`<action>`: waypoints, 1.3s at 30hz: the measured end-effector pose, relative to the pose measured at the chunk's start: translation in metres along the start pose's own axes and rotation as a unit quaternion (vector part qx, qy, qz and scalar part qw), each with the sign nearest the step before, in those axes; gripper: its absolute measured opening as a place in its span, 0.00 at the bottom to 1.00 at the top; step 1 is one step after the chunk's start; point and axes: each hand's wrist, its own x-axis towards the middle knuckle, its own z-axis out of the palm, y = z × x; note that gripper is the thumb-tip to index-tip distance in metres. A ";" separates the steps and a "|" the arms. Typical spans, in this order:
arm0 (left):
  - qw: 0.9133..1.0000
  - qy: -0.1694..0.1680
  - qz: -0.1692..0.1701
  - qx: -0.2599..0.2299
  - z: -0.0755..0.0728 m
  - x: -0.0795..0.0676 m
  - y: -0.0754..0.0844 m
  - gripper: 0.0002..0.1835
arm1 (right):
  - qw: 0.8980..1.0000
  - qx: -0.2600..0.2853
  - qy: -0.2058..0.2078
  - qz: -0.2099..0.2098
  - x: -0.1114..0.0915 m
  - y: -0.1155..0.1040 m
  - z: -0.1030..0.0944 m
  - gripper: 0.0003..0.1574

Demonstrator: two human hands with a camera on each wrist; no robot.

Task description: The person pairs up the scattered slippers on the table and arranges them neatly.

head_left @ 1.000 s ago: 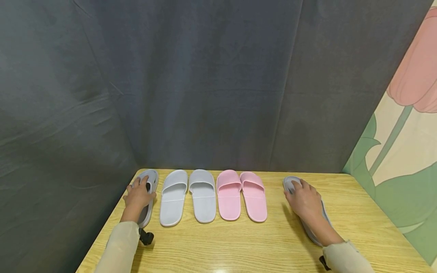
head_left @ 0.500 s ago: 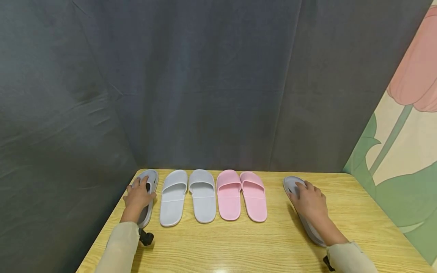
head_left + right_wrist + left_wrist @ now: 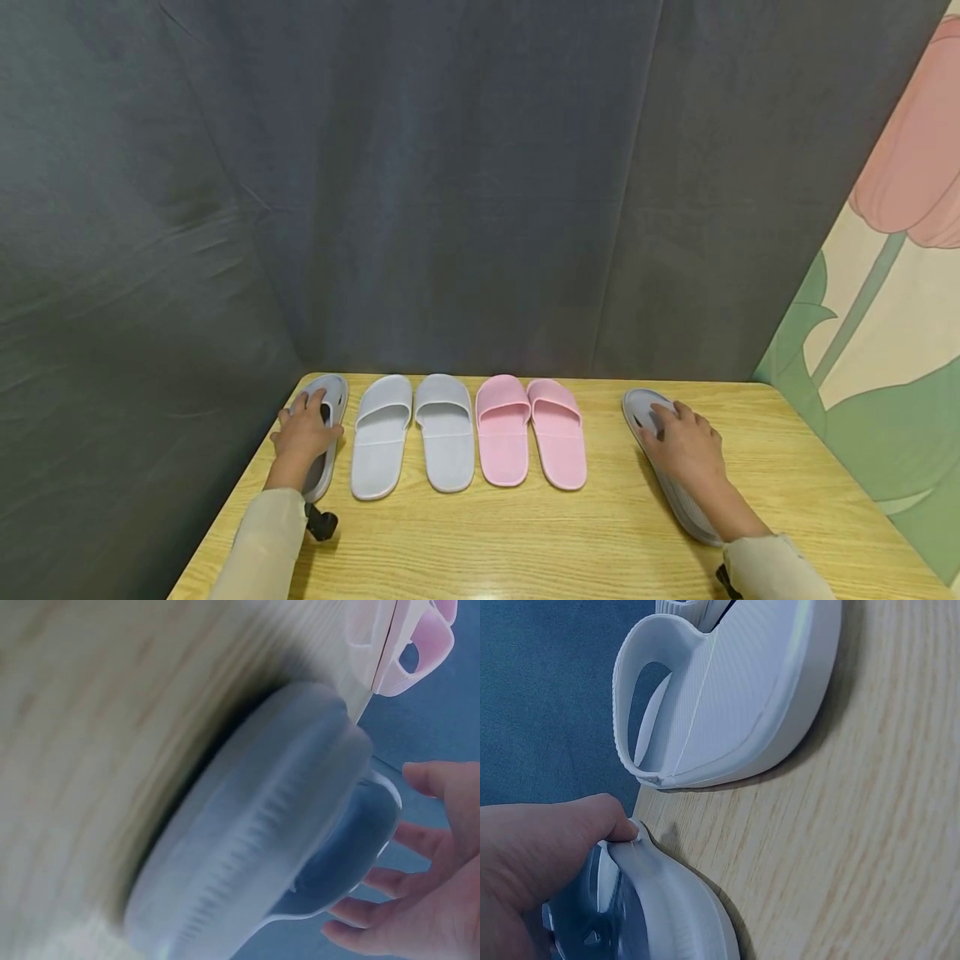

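At the table's left edge my left hand (image 3: 300, 435) spans the upper of a grey slipper (image 3: 321, 479), fingers over its far side and thumb on its near edge. The left wrist view shows the thumb (image 3: 604, 817) pressed against that slipper's rim (image 3: 679, 900). On the right lies a matching grey slipper (image 3: 678, 504), set at a slant, toe to the back. My right hand (image 3: 686, 450) hovers over its upper, fingers spread. In the right wrist view the thumb (image 3: 424, 780) stands off the slipper (image 3: 247, 832), and the other fingers reach beside its strap.
Between my hands, a pair of pale grey slides (image 3: 378, 467) and a pair of pink slides (image 3: 504, 458) stand in a row on the wooden table (image 3: 480, 542). A dark curtain (image 3: 450, 208) hangs behind. A tulip-painted wall (image 3: 885, 375) borders the right.
My right hand has shifted right and its thumb has come away from the slipper's edge, uncovering more of the upper. The left hand and the row of slides have not moved.
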 end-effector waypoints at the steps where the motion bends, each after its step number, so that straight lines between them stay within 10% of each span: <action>1: 1.000 0.000 0.000 0.000 0.000 0.000 0.000 0.48 | 1.000 0.000 0.000 -0.001 0.000 0.001 0.000 0.36; 39: 1.000 -0.008 0.005 0.004 0.003 0.010 -0.004 0.48 | 0.998 -0.004 -0.055 -0.017 0.010 0.020 0.012 0.40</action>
